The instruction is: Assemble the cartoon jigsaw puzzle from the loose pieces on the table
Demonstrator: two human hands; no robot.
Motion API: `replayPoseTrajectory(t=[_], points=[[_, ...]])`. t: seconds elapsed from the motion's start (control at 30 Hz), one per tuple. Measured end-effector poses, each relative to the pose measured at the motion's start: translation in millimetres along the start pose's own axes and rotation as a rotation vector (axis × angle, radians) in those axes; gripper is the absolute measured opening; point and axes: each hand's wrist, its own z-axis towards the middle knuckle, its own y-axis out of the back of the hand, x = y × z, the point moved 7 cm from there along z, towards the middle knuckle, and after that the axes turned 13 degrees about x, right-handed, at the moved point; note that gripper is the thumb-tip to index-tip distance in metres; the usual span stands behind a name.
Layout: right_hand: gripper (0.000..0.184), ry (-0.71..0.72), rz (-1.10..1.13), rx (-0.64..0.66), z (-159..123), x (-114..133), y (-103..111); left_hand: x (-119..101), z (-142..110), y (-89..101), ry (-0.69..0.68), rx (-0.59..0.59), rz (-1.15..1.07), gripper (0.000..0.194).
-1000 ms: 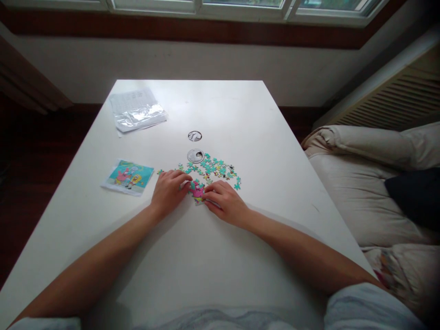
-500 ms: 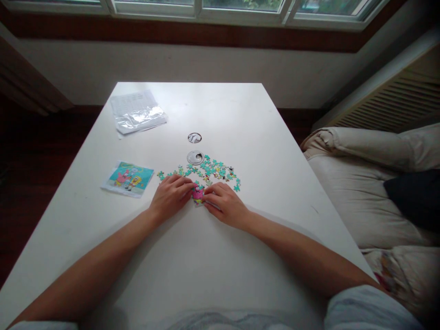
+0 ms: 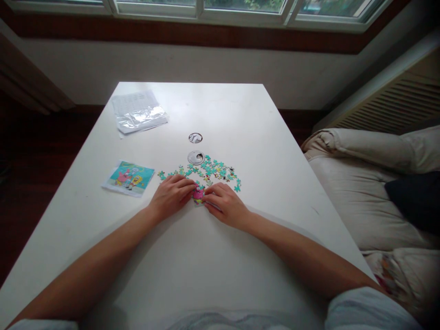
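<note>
A small joined cluster of puzzle pieces [image 3: 198, 194] with a pink figure lies on the white table [image 3: 192, 256]. My left hand [image 3: 171, 195] rests at its left side with fingers curled, fingertips pressed on the cluster's edge. My right hand [image 3: 223, 203] lies at its right side, fingers pinched against the cluster. Just beyond both hands several loose teal puzzle pieces [image 3: 215, 168] are scattered on the table.
A cartoon reference picture [image 3: 128, 177] lies to the left of my hands. A clear plastic bag over a printed sheet [image 3: 138, 112] sits at the far left. Two round cable holes [image 3: 195, 157] are in the table's middle. A beige sofa [image 3: 371, 192] stands at the right.
My hands have closed in slightly on the pink cluster since a second ago; otherwise nothing has moved.
</note>
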Motion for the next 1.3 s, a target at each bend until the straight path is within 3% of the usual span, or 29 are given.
replayPoseTrajectory(t=[0.37,0.53,0.83,1.03,1.3], points=[[0.017,0.008,0.006,-0.005,0.8,0.9,-0.1,-7.9,0.4,5.1,0.018,0.069,0.029,0.030],[0.016,0.010,0.003,-0.066,0.4,-2.6,6.5,0.0,0.6,1.0,0.031,-0.004,-0.015,0.031],[0.026,-0.239,-0.183,-0.052,-1.5,-17.9,10.7,2.7,2.6,-2.5,0.035,-0.047,-0.021,0.032],[0.013,-0.207,-0.185,-0.064,-1.0,-18.2,16.3,1.9,2.4,-1.1,0.023,-0.061,-0.035,0.033],[0.013,-0.181,-0.106,-0.097,-1.5,-23.6,16.3,3.4,3.2,-0.5,0.027,-0.049,-0.043,0.032]])
